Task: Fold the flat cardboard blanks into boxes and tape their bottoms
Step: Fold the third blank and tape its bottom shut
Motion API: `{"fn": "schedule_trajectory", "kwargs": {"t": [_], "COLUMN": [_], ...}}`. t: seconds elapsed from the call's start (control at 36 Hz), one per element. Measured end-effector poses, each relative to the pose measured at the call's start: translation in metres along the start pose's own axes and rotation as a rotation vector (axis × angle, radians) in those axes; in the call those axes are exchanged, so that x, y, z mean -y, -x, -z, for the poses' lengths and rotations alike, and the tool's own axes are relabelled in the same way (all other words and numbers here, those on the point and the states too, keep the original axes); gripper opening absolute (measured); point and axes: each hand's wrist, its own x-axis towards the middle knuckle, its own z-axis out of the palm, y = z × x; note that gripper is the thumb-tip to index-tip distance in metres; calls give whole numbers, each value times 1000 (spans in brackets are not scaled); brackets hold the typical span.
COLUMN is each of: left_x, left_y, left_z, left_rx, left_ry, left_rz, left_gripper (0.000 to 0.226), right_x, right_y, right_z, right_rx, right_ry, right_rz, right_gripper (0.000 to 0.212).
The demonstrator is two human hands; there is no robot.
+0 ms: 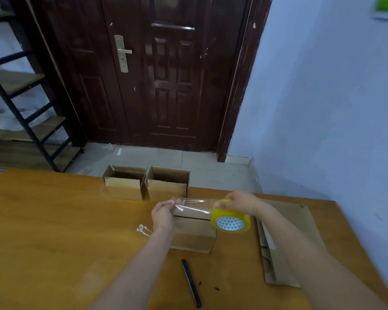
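Note:
A folded cardboard box stands on the wooden table with its closed flaps facing up. Just above it, a stretch of clear tape is pulled taut between my hands. My left hand pinches the free end of the tape at the box's left side. My right hand grips the yellowish tape roll at the box's right side. Two open boxes stand side by side at the table's far edge. A pile of flat cardboard blanks lies to the right, under my right forearm.
A black pen-like tool lies on the table near me. A crumpled scrap of tape sits left of my left wrist. Beyond the table are a dark door, a shelf rack on the left and a wall on the right.

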Motion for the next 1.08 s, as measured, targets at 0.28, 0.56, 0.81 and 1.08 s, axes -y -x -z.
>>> {"fn": "schedule_trajectory", "kwargs": {"t": [0.28, 0.56, 0.81, 1.08], "left_x": [-8, -37, -79, -79], "left_y": [3, 17, 15, 6], "left_z": [3, -1, -9, 6], "left_rx": [37, 99, 53, 50], "left_ry": [14, -64, -29, -160], "left_rz": [-46, -223, -278, -219], "left_gripper": [16, 11, 12, 11], "right_x": [-31, -28, -3, -43], "right_y": [8, 8, 15, 24], "right_z": [12, 27, 35, 42], "right_rx": [170, -31, -64, 32], "right_ry": [-511, -400, 154, -403], "right_rz": [70, 144, -17, 82], "right_gripper": [59, 50, 47, 77]}}
